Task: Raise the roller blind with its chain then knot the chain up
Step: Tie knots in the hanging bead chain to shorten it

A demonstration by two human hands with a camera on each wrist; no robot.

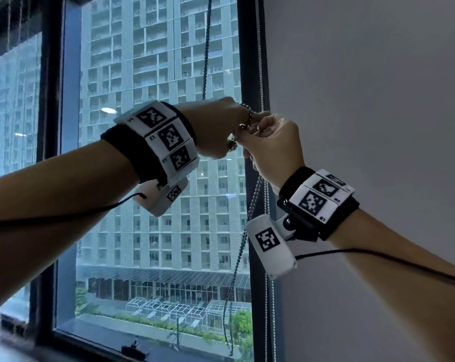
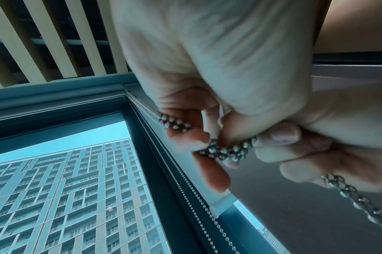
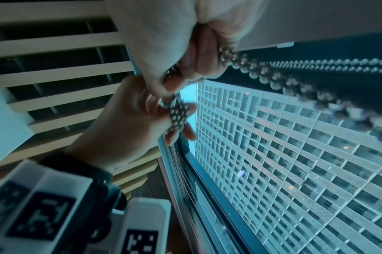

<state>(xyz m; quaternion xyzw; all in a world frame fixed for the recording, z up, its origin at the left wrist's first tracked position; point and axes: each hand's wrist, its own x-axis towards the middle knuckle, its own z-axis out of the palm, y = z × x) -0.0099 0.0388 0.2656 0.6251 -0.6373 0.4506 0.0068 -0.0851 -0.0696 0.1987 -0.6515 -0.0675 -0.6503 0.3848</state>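
A metal bead chain (image 1: pixel 250 117) is looped around the fingers of my left hand (image 1: pixel 234 137), which pinches it in front of the dark window post. My right hand (image 1: pixel 257 129) meets it from the right and pinches the same chain. In the left wrist view the bunched beads (image 2: pixel 224 151) sit between both hands' fingertips. The right wrist view shows the coil (image 3: pixel 178 115) wound on the left fingers. The slack chain (image 1: pixel 256 194) hangs below my right hand towards the sill. A grey blind sheet (image 1: pixel 365 100) fills the right side; its white rail end (image 2: pixel 221 205) shows in the left wrist view.
The dark window post (image 1: pixel 252 61) stands just behind the hands, with a thin bead chain (image 1: pixel 259 43) running up it. A dark cord (image 1: pixel 206 48) hangs before the glass. A small dark object (image 1: pixel 135 349) sits on the sill. A second window with cords (image 1: pixel 12 27) is on the left.
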